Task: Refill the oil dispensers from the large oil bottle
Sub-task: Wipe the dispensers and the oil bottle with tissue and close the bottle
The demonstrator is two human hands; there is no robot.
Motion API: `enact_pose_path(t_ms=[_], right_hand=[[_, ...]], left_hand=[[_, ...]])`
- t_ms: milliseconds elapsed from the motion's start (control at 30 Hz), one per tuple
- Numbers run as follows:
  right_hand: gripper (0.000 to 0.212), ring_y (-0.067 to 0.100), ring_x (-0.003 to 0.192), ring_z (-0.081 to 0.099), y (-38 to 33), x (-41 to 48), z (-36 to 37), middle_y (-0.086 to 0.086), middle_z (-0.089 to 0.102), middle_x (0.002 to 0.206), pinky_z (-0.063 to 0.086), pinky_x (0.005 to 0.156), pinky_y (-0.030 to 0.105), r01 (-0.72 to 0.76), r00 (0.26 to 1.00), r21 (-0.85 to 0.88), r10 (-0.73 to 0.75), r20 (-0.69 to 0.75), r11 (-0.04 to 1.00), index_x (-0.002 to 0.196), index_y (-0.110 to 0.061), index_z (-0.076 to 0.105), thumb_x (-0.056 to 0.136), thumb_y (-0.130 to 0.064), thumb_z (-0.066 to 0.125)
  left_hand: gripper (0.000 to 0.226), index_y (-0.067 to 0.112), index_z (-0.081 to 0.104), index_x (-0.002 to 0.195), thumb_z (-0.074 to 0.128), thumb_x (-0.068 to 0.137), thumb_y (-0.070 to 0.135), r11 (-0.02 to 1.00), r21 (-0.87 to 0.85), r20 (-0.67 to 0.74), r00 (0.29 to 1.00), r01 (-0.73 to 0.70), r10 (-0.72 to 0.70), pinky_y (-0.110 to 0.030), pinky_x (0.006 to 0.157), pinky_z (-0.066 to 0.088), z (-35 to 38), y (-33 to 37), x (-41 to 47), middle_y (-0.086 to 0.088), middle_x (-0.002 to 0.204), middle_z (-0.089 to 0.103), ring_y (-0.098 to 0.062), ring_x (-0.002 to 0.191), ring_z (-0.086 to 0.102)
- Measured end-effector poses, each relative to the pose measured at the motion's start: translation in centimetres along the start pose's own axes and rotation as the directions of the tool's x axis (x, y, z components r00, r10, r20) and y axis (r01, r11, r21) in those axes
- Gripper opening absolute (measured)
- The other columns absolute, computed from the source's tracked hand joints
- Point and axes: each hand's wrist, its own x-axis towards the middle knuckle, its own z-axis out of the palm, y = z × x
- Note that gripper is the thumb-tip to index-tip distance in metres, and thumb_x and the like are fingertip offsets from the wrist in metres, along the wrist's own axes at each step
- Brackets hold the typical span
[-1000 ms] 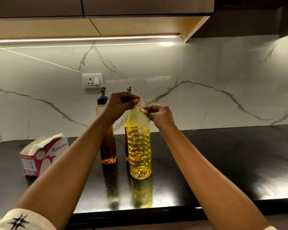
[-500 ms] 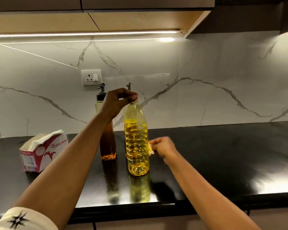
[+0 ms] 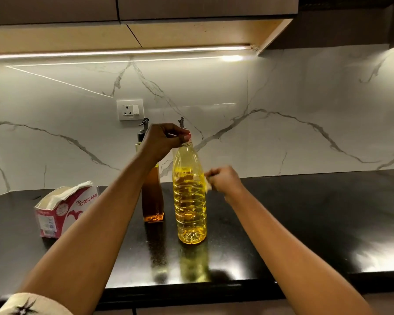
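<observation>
A large clear bottle of yellow oil (image 3: 189, 201) stands upright on the black counter (image 3: 305, 212). My left hand (image 3: 162, 142) grips its top, fingers closed around the red cap (image 3: 189, 138). My right hand (image 3: 225, 180) hovers just right of the bottle's middle, pinching a small pale scrap (image 3: 206, 186). Behind my left arm stands a tall dispenser (image 3: 152, 201) with dark amber oil and a black pour spout. Only the spout of a second dispenser (image 3: 180, 122) shows; the large bottle hides the rest.
A pink and white tissue box (image 3: 64, 210) sits on the counter to the left. A wall socket (image 3: 130, 109) is on the marble backsplash behind the dispensers. Cabinets with a light strip hang overhead. The counter's front edge (image 3: 191, 289) runs under my forearms.
My right hand left the bottle's neck and dropped to beside the bottle's middle, carrying a small pale scrap. My left hand stayed on the cap.
</observation>
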Motion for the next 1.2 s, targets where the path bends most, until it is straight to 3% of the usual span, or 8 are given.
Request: enact_pose_path(t_ms=[133,267,400,567,667,767,967,1200], right_hand=[[0.027,0.013,0.068,0.06,7.3,-2.3,2.4,0.007,0.068,0.081,0.051,0.056,0.023,-0.202,0.974,-0.053,0.206,0.098,0.978,0.071,-0.014,0.069,0.083,0.006,0.056],[0.025,0.016,0.069,0.062,9.0,-3.7,3.1,0.01,0.068,0.079,0.055,0.066,0.029,-0.322,0.936,-0.023,0.322,0.14,0.947,0.073,-0.009,0.069,0.081,0.011,0.055],[0.017,0.011,0.069,0.059,4.0,-2.1,1.4,0.004,0.064,0.077,0.05,0.059,0.019,-0.173,0.981,0.102,0.162,0.107,0.98,0.088,-0.004,0.068,0.087,0.006,0.055],[0.014,0.014,0.085,0.062,-4.7,-0.1,-1.3,0.007,0.066,0.095,0.054,0.077,0.025,0.112,0.991,0.212,-0.125,0.048,0.971,0.099,-0.004,0.068,0.088,0.0,0.059],[0.014,0.015,0.086,0.065,-7.4,0.2,-1.3,0.008,0.067,0.097,0.056,0.079,0.025,0.244,0.969,0.135,-0.246,-0.004,0.96,0.099,-0.005,0.07,0.085,-0.004,0.064],[0.014,0.009,0.08,0.063,-6.0,0.0,-1.0,0.003,0.067,0.094,0.054,0.071,0.018,0.264,0.964,0.083,-0.264,-0.005,0.961,0.099,-0.009,0.07,0.086,-0.007,0.064],[0.016,0.014,0.08,0.064,4.4,-2.8,0.8,0.006,0.07,0.09,0.053,0.067,0.023,-0.069,0.995,0.087,0.062,0.078,0.994,0.085,-0.013,0.07,0.085,0.001,0.062],[0.024,0.019,0.069,0.065,10.2,-4.5,3.0,0.013,0.07,0.08,0.056,0.066,0.032,-0.342,0.934,0.083,0.329,0.14,0.936,0.073,-0.009,0.071,0.079,0.012,0.059]], left_hand=[[0.015,0.012,0.071,0.09,0.072,0.08,0.002,0.999,-0.041,-0.046,0.999,-0.011,0.01,-0.021,0.075,0.057,0.6,-0.1,-0.4,0.002,0.087,0.07,0.001,0.074,0.069],[0.021,-0.002,0.067,0.102,0.068,0.081,-0.005,0.995,-0.103,-0.067,0.998,-0.01,0.003,-0.019,0.073,0.057,0.5,-0.5,-0.6,-0.007,0.097,0.069,0.001,0.075,0.069],[0.019,-0.001,0.067,0.101,0.066,0.082,-0.006,0.989,-0.148,-0.04,0.999,0.003,-0.009,-0.019,0.073,0.057,0.6,-0.7,-0.6,-0.001,0.092,0.069,-0.001,0.078,0.069],[0.021,0.013,0.066,0.091,0.062,0.084,-0.006,0.971,-0.238,0.033,0.999,0.017,-0.009,-0.023,0.077,0.057,0.1,-1.2,-0.4,0.002,0.096,0.07,-0.008,0.088,0.07],[0.02,0.011,0.065,0.092,0.059,0.086,-0.008,0.965,-0.263,0.068,0.998,0.016,0.002,-0.02,0.074,0.056,0.0,-1.1,-0.5,0.005,0.093,0.072,-0.007,0.088,0.07],[0.019,0.009,0.064,0.094,0.057,0.087,-0.008,0.939,-0.341,0.093,0.995,0.05,-0.019,-0.02,0.073,0.056,0.0,-1.3,-0.5,0.01,0.089,0.075,-0.008,0.089,0.07],[0.019,0.012,0.065,0.093,0.059,0.087,-0.005,0.92,-0.387,0.097,0.995,0.07,-0.035,-0.027,0.079,0.058,0.3,-1.1,-0.7,0.008,0.088,0.075,-0.011,0.089,0.071],[0.015,0.013,0.068,0.085,0.073,0.078,0.0,0.981,-0.193,-0.049,0.999,0.012,-0.022,-0.019,0.067,0.057,1.1,-0.2,-0.8,0.012,0.075,0.072,-0.001,0.07,0.069]])
